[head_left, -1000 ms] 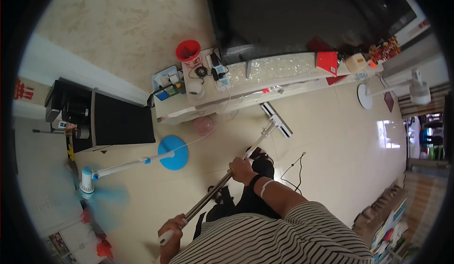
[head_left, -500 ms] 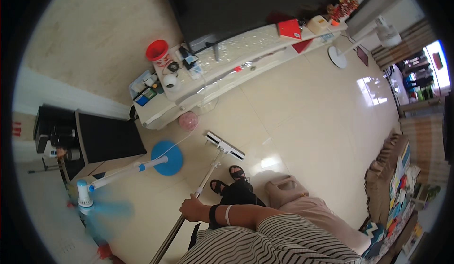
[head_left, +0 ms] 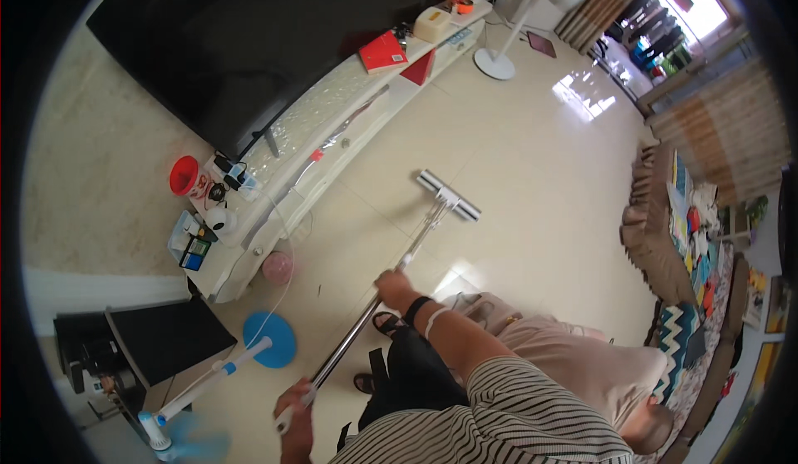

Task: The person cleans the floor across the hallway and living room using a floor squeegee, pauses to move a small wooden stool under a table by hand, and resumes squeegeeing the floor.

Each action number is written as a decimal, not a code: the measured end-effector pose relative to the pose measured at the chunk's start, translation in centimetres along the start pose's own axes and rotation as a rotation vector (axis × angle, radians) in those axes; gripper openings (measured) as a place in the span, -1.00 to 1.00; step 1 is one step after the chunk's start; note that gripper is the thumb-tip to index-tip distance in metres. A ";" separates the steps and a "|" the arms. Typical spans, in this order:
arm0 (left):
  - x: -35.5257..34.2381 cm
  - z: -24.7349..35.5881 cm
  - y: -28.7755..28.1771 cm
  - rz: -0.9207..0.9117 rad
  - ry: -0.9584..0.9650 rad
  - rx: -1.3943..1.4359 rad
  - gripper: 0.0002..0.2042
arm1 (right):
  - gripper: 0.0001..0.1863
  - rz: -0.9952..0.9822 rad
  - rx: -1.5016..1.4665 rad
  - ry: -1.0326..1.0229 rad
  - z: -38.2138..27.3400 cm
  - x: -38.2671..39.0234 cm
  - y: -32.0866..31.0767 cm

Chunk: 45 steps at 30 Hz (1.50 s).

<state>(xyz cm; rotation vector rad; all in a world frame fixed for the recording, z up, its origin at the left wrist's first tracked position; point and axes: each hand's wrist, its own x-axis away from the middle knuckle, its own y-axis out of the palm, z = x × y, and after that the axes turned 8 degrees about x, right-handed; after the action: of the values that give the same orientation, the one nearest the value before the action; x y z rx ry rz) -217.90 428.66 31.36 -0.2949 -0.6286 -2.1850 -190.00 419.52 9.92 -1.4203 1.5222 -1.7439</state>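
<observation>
A mop with a long metal pole [head_left: 352,336] slants across the floor in front of me. Its wide white-and-silver head [head_left: 449,196] rests on the shiny tiles, beyond my feet. My right hand [head_left: 394,288], with a black band and a pale band at the wrist, is wrapped round the middle of the pole. Lower down and to the left, my left hand [head_left: 295,406] grips the pole's light-coloured end. My feet in dark sandals [head_left: 387,323] stand just beside the pole.
A long white TV cabinet [head_left: 332,160] runs along the left, with a pink ball [head_left: 277,267] by it. A fan with a blue base [head_left: 274,343] stands at lower left, a white fan [head_left: 496,63] far off. A person in beige [head_left: 573,364] is close on my right, near a sofa [head_left: 652,223].
The mop head has moved farther out from my feet, and my right hand has gone forward with the pole. My left hand has come into view. The whole view has turned.
</observation>
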 end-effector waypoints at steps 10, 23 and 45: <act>7.4 -0.5 -7.3 0.047 -0.017 -0.077 -0.90 | -0.78 -0.006 -0.112 0.096 -9.7 4.9 4.7; 36.9 11.6 -28.8 0.357 -0.226 -0.942 -0.83 | -0.80 -0.337 -0.247 -0.534 -49.3 20.7 7.9; 26.1 -2.6 -23.6 -0.039 0.146 -0.189 -0.89 | -0.84 -0.077 0.043 -0.045 -28.4 15.5 9.8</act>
<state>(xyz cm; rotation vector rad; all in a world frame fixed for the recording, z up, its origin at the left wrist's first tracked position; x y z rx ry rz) -252.70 422.85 31.88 -0.2207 -0.3505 -2.2837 -223.73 417.12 10.86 -1.5048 1.4153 -1.7664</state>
